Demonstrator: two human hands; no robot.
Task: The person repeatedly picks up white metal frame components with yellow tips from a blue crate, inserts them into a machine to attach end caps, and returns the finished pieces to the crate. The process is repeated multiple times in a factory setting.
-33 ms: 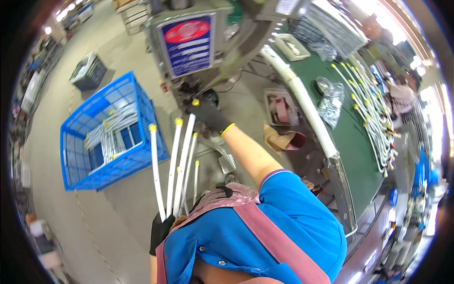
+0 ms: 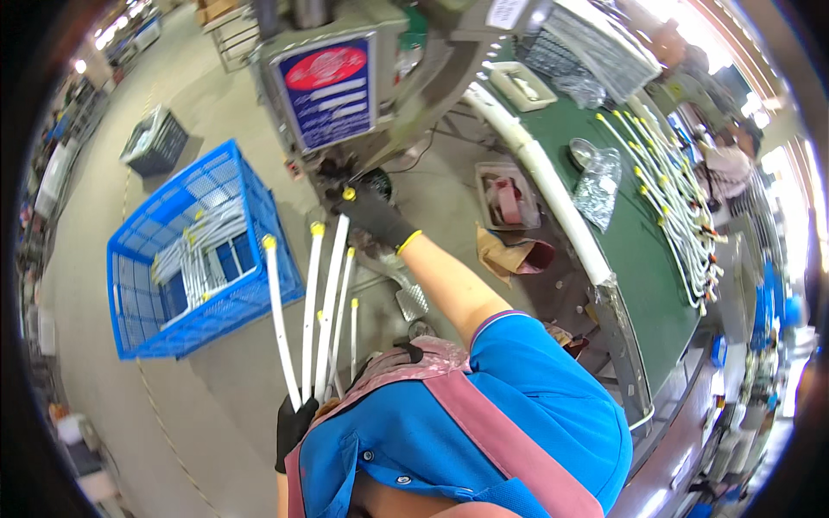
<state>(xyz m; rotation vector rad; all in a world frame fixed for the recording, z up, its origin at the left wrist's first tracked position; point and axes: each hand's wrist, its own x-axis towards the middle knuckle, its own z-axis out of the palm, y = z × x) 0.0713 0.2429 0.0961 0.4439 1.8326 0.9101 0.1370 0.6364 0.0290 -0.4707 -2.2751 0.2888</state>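
Hidden inside the black-gloved left hand [image 2: 295,432] and behind the pink apron [image 2: 432,367]: lower ends of several white tubes [image 2: 312,319], fanned upward, mostly yellow-tipped. Left grip wrapped around the bunch, fingers largely out of sight. Beneath a grey-green machine [image 2: 389,43], itself cut off by the top edge: black-gloved right hand [image 2: 371,217], at the upper end of one tube, beside a yellow cap [image 2: 349,194]. Fingertips lost against dark parts [image 2: 337,168]; cannot tell how far closed. Blurred at right, on the green counter [image 2: 639,285]: slender white pieces [image 2: 669,207]. At left, a blue crate [image 2: 220,315], contents partly hidden by its wall. Compared with the earlier frame: slight shift of the whole view, machine lower and farther left; same hand positions, same bunch.
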